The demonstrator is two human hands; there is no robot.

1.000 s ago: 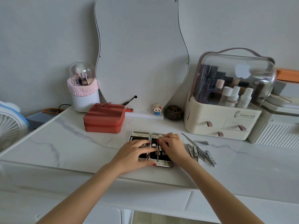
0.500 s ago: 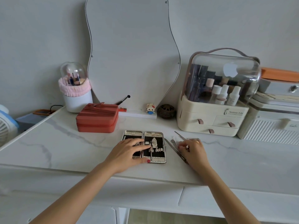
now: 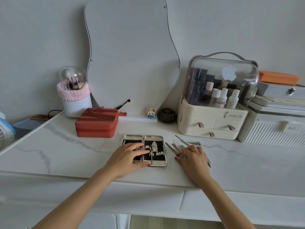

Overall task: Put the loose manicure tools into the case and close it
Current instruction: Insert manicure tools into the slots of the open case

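so, largest to smallest, w/ the step in hand and the next move:
table [image 3: 49,151]: white marble-look top; everything for the job sits near its front edge, centre-right.
organizer [image 3: 212,119]: cream box w/ clear dome, back right, well apart from the work; not part of the job.
red pouch [image 3: 97,123]: zipped, back left of the case, not touching it.
case [image 3: 153,138]: lies open flat, two halves side by side, black lining; some tools already strapped in, right half mostly.
left hand [image 3: 127,156]: fingers straight, flat on the left half and reaching over the hinge; holds the case steady, grips nothing.
right hand [image 3: 193,158]: resting on the loose pile just right of the case; fingers bent down onto the metal, but cannot tell if one piece is pinched yet or only touched.
loose tools [image 3: 175,148]: thin steel sticks fanned out beside the case, partly under the right hand.
clipper [image 3: 194,143]: small, behind the pile, near the organizer.
step: mid-loading; prob picking the next piece. lid not ready to shut, several pieces still out.
next move needs: single out one thin stick from the fan w/o dragging the rest, lift it, line it w/ a free strap, slide it in while the left hand keeps the case from shifting.
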